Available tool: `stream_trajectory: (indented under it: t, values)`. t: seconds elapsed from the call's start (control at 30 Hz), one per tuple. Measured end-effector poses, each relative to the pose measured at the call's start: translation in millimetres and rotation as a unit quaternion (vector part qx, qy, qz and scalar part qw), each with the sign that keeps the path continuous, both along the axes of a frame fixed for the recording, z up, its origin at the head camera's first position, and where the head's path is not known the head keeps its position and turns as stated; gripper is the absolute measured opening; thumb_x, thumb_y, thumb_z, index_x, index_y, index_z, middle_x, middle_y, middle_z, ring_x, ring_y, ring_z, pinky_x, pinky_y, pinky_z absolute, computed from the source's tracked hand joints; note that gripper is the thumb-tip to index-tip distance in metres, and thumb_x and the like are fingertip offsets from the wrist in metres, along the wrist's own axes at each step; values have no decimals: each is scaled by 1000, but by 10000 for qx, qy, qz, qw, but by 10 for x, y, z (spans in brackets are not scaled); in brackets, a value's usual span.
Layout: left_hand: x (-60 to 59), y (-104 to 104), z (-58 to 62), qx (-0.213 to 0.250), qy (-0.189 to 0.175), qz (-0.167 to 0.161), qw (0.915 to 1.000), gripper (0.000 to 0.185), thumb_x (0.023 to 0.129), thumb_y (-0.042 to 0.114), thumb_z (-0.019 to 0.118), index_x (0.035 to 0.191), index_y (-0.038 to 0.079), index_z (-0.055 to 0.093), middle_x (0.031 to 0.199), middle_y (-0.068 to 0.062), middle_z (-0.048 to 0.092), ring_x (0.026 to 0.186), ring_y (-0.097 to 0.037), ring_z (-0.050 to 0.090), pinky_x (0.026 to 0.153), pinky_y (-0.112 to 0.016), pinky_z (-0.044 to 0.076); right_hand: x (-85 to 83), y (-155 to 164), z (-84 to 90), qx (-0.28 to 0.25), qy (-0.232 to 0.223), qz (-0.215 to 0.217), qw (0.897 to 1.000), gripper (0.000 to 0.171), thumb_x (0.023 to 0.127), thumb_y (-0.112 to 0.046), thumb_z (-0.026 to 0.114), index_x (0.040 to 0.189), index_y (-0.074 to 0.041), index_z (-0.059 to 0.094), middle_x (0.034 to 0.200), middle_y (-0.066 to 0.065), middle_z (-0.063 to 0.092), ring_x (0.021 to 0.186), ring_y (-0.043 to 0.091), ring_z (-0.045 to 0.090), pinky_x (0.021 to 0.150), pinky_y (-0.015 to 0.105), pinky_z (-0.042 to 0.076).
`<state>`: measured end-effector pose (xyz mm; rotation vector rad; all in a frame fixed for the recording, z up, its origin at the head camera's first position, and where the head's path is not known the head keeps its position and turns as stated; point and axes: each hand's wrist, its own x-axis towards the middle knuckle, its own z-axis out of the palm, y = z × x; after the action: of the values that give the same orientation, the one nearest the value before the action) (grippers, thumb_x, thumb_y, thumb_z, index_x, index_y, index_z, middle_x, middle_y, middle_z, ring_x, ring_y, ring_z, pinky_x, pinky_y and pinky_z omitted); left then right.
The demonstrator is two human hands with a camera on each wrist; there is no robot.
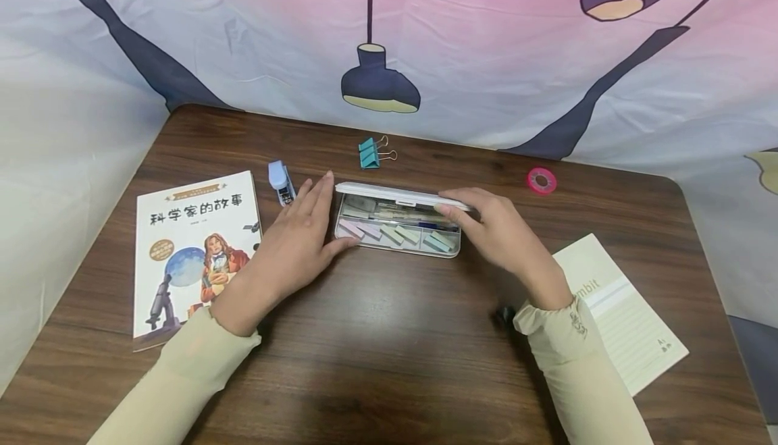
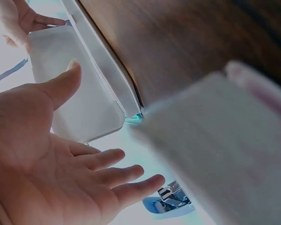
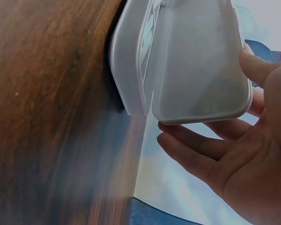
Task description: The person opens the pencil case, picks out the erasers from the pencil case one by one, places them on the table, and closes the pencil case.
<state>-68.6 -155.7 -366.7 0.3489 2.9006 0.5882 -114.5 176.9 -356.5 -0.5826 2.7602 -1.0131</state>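
A white plastic case (image 1: 395,234) lies mid-table with its lid (image 1: 401,195) raised, showing rows of pastel sticky tabs inside. My left hand (image 1: 298,229) lies flat at the case's left end, fingers straight, thumb against the front-left corner. In the left wrist view, that palm (image 2: 61,154) is open beside the lid (image 2: 79,89). My right hand (image 1: 492,229) holds the lid at its right end. In the right wrist view, the thumb and fingers (image 3: 192,150) bracket the lid's (image 3: 201,61) edge above the case base (image 3: 129,61).
An illustrated book (image 1: 194,249) lies at the left, with a small blue stapler (image 1: 281,181) beside it. Teal binder clips (image 1: 369,152) sit behind the case and a pink tape roll (image 1: 541,180) at the back right. A lined notepad (image 1: 626,310) lies under my right forearm.
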Motion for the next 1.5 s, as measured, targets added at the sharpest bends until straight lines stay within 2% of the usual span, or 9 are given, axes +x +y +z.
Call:
stream_trajectory:
  t: [0.23,0.43,0.77,0.93,1.03,1.1,1.27,1.33,1.5]
  values:
    - [-7,6,-1,-195,-91,-106,9997,106,111,50,74,182,-3,14,190,-29,20,178,-51,19,140,-74,29,-95,-43,20,-226,-25,-519,9984,35,117,-36,70,142,-15,81,137,9,84,120,27,78,110,51,61]
    - [-24,23,-17,-211,-75,-212,9995,100,112,49,73,182,1,20,190,-27,23,177,-52,22,140,-72,31,-156,-62,13,-405,44,-933,9948,37,117,-38,69,141,-13,80,117,12,83,88,25,61,82,37,50]
    - [-40,20,-40,-178,14,-357,9992,94,112,45,74,182,4,26,189,-24,27,175,-53,26,140,-70,33,-242,-29,-12,-991,6,-1161,9883,36,117,-34,69,144,-12,78,140,13,80,116,28,76,102,40,57]
    - [-46,26,-51,-226,23,-406,9989,91,112,43,74,181,3,29,187,-23,35,174,-54,29,138,-73,34,-286,-43,-58,-1110,53,-1255,9859,35,118,-35,68,141,-13,80,138,12,81,116,24,74,98,31,56]
    - [-58,23,-69,-213,-8,-425,9989,91,112,43,74,181,4,29,185,-24,38,174,-54,30,137,-74,35,-316,-54,-93,-1171,57,-1318,9843,35,118,-37,67,139,-13,81,133,11,82,108,21,72,91,24,54]
    - [-105,-33,-238,-159,142,-488,9986,94,113,52,70,183,7,25,185,-23,39,174,-54,31,136,-76,35,-335,-60,-110,-1230,55,-1371,9829,35,117,-38,68,138,-14,82,124,12,82,100,21,70,84,21,53]
    - [-128,-19,-235,-174,193,-531,9983,95,112,50,72,182,5,27,183,-24,41,173,-54,32,135,-76,37,-380,-81,-139,-1389,41,-1505,9788,36,116,-44,69,133,-16,83,97,14,73,82,25,67,71,22,51]
    - [-108,30,-106,-206,92,-512,9984,94,110,43,77,180,2,30,182,-25,42,173,-55,32,136,-75,38,-396,-89,-149,-1426,14,-1548,9776,37,116,-47,68,132,-17,84,91,14,70,79,25,67,70,24,50]
    - [-199,-69,-395,-124,239,-557,9981,102,107,56,77,182,8,27,187,-18,36,175,-53,28,133,-80,37,-436,-99,-169,-1456,-56,-1636,9757,39,115,-53,68,131,-21,84,81,5,62,73,18,60,71,29,47]
